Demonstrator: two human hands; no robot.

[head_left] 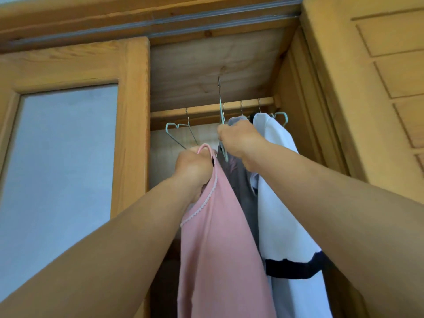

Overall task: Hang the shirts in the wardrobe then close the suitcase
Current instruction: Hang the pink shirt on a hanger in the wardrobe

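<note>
Both hands are raised inside the open wardrobe [229, 65]. The left hand [195, 167] grips the pink top [220, 237] by its strap; the right hand [241, 140] clutches a teal hanger [221, 111], its hook above the rail [206, 109], beside hung shirts [275, 180].

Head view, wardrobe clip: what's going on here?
A person reaches up into an open wooden wardrobe. The left hand grips the pink top by its strap, and the right hand holds a teal hanger whose hook is above the rail, not on it. A white shirt and a grey garment already hang there, beside an empty hanger. No suitcase is in view.
</note>
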